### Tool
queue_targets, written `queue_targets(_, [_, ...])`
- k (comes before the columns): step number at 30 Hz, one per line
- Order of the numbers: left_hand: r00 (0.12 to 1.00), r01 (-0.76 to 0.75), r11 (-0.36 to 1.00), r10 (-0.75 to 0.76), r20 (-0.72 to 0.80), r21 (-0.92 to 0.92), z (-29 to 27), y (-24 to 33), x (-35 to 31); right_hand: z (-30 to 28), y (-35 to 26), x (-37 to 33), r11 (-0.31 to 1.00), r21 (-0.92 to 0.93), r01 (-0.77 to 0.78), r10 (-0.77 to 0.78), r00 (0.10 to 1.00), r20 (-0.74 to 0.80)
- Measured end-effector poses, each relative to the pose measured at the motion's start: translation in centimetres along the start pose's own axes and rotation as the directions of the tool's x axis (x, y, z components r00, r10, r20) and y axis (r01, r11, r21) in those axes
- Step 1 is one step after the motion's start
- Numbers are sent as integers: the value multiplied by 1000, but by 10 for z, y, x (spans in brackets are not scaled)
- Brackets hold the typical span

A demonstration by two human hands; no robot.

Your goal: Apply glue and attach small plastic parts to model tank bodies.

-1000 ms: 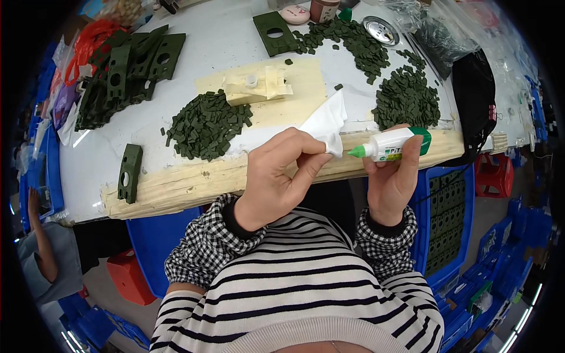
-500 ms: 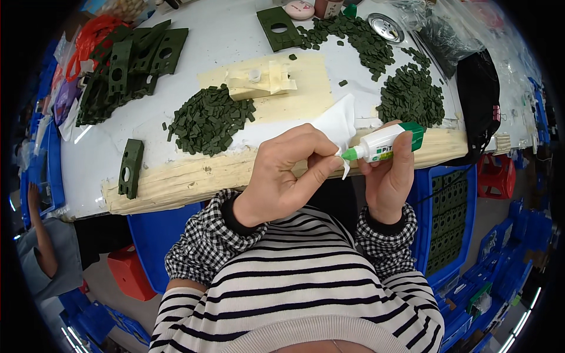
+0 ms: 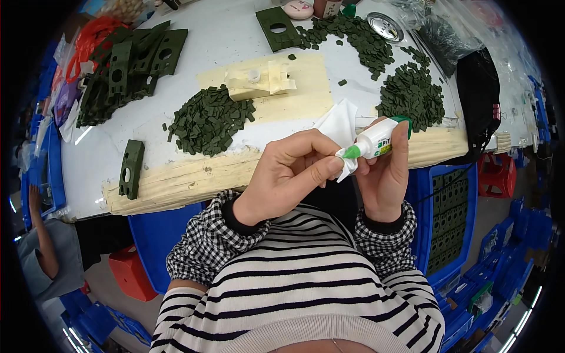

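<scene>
A white glue bottle (image 3: pixel 376 140) with a green nozzle and green base is gripped in my right hand (image 3: pixel 385 179), its nozzle aimed left. My left hand (image 3: pixel 297 170) pinches a white tissue (image 3: pixel 339 123) against the nozzle tip; part of the tissue stands up behind the fingers. Left of my hands lies a heap of small dark green pieces (image 3: pixel 206 120). Beyond them sits a tape-covered block (image 3: pixel 259 85) with a small white cap on top. A single green slotted part (image 3: pixel 130 169) lies near the table's left front edge.
More green pieces (image 3: pixel 412 97) are heaped at right and at the back. Green plates (image 3: pixel 132 59) are stacked at far left; another plate (image 3: pixel 278 29) lies at the back. Right of my lap, a blue crate (image 3: pixel 447 217) holds green parts. Another person's arm (image 3: pixel 41 235) shows at left.
The glue bottle has tilted so its base points farther up and back, and the tissue now wraps more around the nozzle tip. My left hand has barely moved.
</scene>
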State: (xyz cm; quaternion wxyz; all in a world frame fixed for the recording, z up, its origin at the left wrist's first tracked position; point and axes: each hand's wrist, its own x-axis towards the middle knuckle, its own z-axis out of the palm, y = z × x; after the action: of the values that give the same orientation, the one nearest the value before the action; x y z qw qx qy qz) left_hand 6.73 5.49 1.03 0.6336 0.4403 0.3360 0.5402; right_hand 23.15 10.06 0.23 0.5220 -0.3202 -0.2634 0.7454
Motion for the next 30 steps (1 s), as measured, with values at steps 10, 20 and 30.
queue_targets(10, [943, -272, 815, 332, -28, 512, -2, -4, 2, -2, 0, -3, 980, -111, 168, -172, 984, -33])
queue_targets(20, [829, -360, 428, 554, 74, 829, 4, -15, 23, -15, -5, 1, 953, -74, 294, -301, 947, -116])
queue_targets(30, [901, -183, 93, 413, 129, 979, -1, -18, 20, -9, -8, -4, 963, 232, 137, -156, 986, 65])
